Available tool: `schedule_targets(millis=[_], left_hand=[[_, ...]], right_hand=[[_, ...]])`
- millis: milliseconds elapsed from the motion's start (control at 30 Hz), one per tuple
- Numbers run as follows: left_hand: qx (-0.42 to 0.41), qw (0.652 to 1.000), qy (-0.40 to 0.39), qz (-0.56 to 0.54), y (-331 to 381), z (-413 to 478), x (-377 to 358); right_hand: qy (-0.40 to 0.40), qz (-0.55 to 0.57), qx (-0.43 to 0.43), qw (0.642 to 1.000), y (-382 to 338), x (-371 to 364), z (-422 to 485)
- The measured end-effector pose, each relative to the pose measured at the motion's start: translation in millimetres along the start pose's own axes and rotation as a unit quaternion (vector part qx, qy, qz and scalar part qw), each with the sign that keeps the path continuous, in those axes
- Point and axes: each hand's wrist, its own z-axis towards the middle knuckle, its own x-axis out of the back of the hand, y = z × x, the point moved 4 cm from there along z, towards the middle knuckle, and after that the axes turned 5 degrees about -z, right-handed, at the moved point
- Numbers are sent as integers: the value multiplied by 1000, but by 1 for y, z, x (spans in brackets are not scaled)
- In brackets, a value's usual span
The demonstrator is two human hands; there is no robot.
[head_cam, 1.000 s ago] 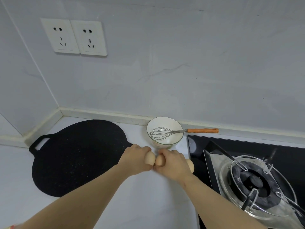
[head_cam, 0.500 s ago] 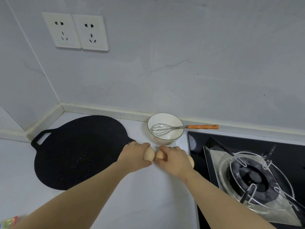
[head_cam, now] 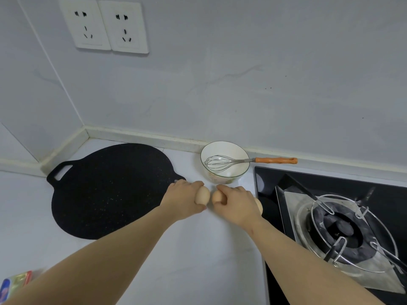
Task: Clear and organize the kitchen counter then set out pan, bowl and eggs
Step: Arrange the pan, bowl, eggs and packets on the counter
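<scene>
Left hand (head_cam: 184, 201) fingers curl round egg (head_cam: 202, 195); right hand (head_cam: 236, 203) pinches second egg (head_cam: 217, 197), third egg (head_cam: 259, 205) seemingly beneath palm. On counter (head_cam: 198, 256), before bowl (head_cam: 224, 159), beside pan (head_cam: 110, 190).

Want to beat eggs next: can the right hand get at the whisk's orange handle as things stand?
Probably yes for reach: nothing lies between the right hand and the whisk handle, but it grips an egg.
</scene>
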Motion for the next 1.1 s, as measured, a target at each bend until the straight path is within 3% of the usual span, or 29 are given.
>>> schedule_targets(millis=[467,900,1100], left_hand=[[5,1000,7,-6,2,0,0],[14,998,35,-59,-6,-37,19],[45,991,83,-91,-32,-86,32]], right_hand=[[0,6,-31,999,-3,-5,4],[68,17,-19,997,-14,14,-26],[68,34,42,996,-62,6,-54]])
